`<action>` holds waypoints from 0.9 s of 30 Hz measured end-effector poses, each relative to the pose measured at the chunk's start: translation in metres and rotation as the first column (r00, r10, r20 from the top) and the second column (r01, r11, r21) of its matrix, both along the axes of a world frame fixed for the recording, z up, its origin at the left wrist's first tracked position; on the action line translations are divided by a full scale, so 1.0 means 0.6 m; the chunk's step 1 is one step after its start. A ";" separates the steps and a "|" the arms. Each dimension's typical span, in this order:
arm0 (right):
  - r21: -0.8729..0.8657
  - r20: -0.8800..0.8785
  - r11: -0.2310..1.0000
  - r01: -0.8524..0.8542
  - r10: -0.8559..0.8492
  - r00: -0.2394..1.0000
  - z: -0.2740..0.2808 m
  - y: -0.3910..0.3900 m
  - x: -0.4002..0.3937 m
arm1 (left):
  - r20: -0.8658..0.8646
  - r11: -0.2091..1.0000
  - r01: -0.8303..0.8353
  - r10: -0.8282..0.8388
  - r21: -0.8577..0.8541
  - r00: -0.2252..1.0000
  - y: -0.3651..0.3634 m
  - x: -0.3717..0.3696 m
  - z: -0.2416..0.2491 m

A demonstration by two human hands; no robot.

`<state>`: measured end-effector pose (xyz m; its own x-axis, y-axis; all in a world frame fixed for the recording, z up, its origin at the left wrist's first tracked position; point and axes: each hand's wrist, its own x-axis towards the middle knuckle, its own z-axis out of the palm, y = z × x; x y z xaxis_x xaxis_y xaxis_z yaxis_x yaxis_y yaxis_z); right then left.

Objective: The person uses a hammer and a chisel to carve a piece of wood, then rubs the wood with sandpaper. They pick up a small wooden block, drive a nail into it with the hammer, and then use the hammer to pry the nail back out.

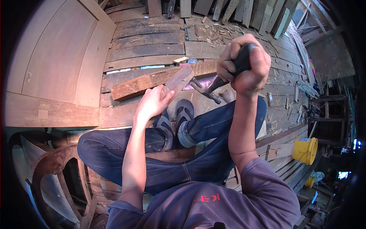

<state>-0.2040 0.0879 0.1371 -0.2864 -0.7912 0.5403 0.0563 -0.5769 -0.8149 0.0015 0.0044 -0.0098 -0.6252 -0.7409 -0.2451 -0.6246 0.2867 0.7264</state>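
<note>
My right hand (pixel 246 68) is wrapped round the black grip of a hammer (pixel 209 91), raised in front of my right knee. One end of the hammer's head meets the edge of a small wooden block (pixel 179 81) in this view. My left hand (pixel 153 102) pinches that block near its lower end, fingers closed on it. Beneath the block a thick reddish wooden beam (pixel 131 87) lies slantwise across the floorboards. My shoes (pixel 185 110) rest just this side of the beam.
At the left stands a large wooden panel (pixel 57 53), with a curved wooden frame (pixel 45 164) below it. Wood chips (pixel 213 36) litter the plank floor (pixel 148 49). Boards (pixel 244 13) lean along the back. A yellow bucket (pixel 305 150) sits at the right.
</note>
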 end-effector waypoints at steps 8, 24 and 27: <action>-0.008 0.037 0.996 -0.092 0.092 0.995 -0.008 -0.007 0.001 | -0.030 0.980 -0.037 0.032 -0.194 0.999 0.029 -0.013 0.015; 0.016 -0.083 0.999 -0.030 0.031 0.996 -0.022 -0.014 0.043 | 0.152 0.962 0.010 0.033 -0.273 0.988 0.044 -0.010 0.034; 0.011 -0.245 1.000 0.003 0.000 0.969 -0.030 -0.019 0.053 | 0.148 0.939 0.027 0.026 -0.343 0.989 0.052 -0.008 0.028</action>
<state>-0.1723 0.0767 0.1189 -0.1477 -0.7971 0.5855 -0.1471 -0.5677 -0.8100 -0.0033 0.0353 0.0069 -0.6019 -0.7959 -0.0655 -0.7169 0.5024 0.4834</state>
